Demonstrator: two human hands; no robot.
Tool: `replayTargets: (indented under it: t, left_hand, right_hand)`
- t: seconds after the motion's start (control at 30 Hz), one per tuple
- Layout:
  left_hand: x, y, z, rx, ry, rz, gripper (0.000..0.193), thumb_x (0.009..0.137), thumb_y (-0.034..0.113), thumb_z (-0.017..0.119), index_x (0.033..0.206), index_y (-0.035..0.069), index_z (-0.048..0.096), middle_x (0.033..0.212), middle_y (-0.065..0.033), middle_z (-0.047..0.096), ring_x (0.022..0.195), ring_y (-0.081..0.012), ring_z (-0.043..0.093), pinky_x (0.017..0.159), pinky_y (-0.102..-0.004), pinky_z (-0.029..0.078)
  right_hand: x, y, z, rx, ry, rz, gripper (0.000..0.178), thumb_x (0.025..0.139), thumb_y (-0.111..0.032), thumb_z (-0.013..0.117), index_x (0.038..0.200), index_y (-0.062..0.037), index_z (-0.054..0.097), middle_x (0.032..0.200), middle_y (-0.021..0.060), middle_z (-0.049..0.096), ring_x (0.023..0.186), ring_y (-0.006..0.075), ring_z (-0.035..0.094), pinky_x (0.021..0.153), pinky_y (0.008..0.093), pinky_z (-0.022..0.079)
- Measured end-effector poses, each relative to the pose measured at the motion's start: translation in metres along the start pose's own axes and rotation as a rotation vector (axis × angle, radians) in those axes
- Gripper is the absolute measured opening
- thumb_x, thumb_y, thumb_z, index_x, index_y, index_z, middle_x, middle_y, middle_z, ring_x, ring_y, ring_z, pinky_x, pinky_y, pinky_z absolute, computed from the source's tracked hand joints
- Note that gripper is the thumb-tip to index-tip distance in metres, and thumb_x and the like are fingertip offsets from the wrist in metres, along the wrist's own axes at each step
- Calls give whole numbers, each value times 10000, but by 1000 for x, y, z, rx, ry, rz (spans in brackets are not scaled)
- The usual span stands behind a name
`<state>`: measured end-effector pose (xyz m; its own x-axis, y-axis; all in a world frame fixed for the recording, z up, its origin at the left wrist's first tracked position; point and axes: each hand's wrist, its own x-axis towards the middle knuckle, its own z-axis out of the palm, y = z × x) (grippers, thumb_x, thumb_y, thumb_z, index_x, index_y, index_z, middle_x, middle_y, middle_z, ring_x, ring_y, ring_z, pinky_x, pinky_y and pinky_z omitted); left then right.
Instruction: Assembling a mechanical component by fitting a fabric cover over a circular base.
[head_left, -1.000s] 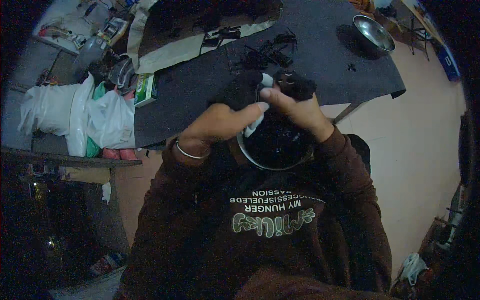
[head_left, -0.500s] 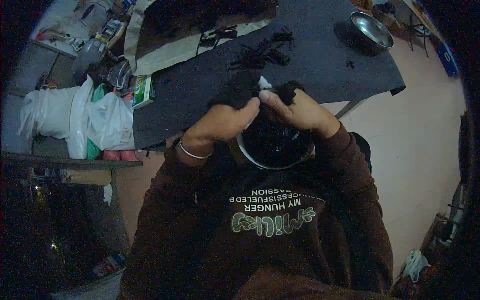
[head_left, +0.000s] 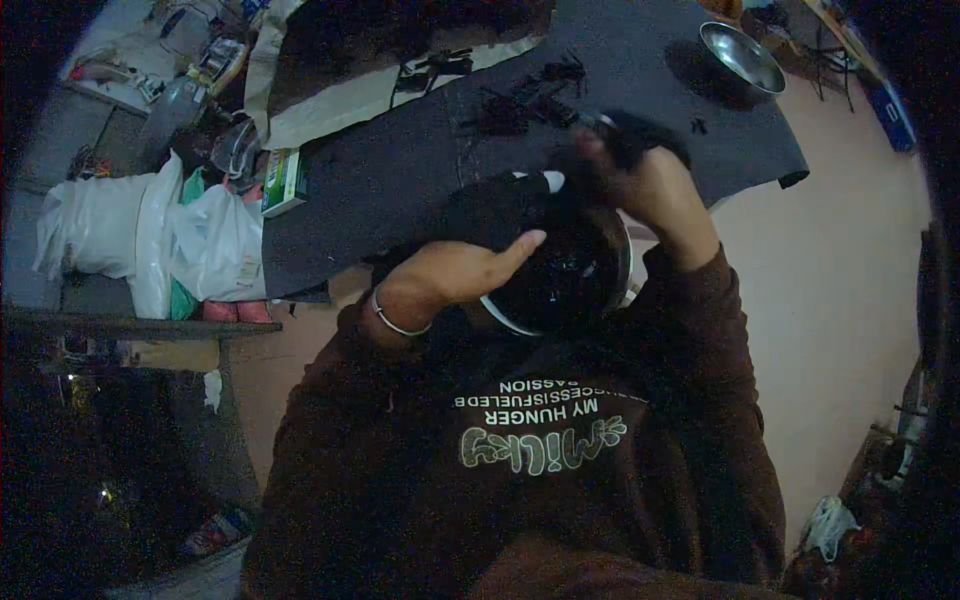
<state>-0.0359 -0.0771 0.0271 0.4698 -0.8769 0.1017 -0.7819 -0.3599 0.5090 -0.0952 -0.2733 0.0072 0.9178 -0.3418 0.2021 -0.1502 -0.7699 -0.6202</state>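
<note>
My left hand (head_left: 455, 272) reaches over the left rim of a round bowl (head_left: 508, 322) with a pale edge and dark, glinting contents. Its thumb stretches out over the bowl, while black material (head_left: 470, 212) hides its fingers. A small white tip (head_left: 553, 181) shows at the end of that material. My right hand (head_left: 650, 190) is raised beyond the bowl's far right side, smeared by motion. Something black (head_left: 645, 138) covers its fingers, so its grip cannot be made out. Several thin black pieces (head_left: 530, 105) lie in a loose pile on the dark-covered table, beyond my hands.
A shiny metal bowl (head_left: 743, 58) rests near the table's far right corner. A pale sheet (head_left: 330, 118) with dark material lies at the back. White plastic bags (head_left: 215, 245) and a green-and-white box (head_left: 284, 182) stand at left. Pale floor (head_left: 820, 300) shows at right.
My hands, close together half a second ago, have parted. The right moved up and to the right; the left moved slightly down, uncovering more of the bowl.
</note>
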Motion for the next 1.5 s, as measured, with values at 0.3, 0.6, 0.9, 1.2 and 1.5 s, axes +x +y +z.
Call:
replayTargets:
  t: [0.3,0.6,0.9,1.2,1.5]
  left_hand:
    - [14,-9,0,37,159,-133,330,797,285,435,981,22,513,902,-148,557,797,-274,543,724,-367,411]
    - [12,-36,7,-614,53,-163,295,828,275,400,991,62,522,858,-64,572,714,-138,552,591,-237,452]
    - [29,-18,4,-1697,-47,-435,272,839,219,390,974,29,529,913,-77,566,790,-152,554,630,-266,462]
    - [13,10,-9,-554,158,-360,237,748,240,536,872,42,575,847,-125,572,826,-188,542,700,-282,422]
    - [9,1,1,-233,285,-101,263,748,160,490,968,18,507,912,-133,547,842,-259,532,755,-337,410]
  right_hand:
    - [37,27,39,-367,102,-308,226,739,-243,471,839,-67,570,725,131,577,639,275,571,549,346,460]
    - [20,14,16,-311,39,-6,286,719,-252,500,951,-87,522,842,151,562,741,286,559,616,346,449]
    - [-5,-15,13,-33,24,-642,380,677,-143,581,1043,-103,489,993,112,513,864,283,518,694,322,431]
    - [-14,-22,30,503,174,-444,127,743,-126,547,824,-28,557,746,60,567,687,144,544,584,265,430]
    - [-13,-24,11,624,-271,-126,319,815,-318,448,774,-11,527,603,14,470,585,89,421,518,243,363]
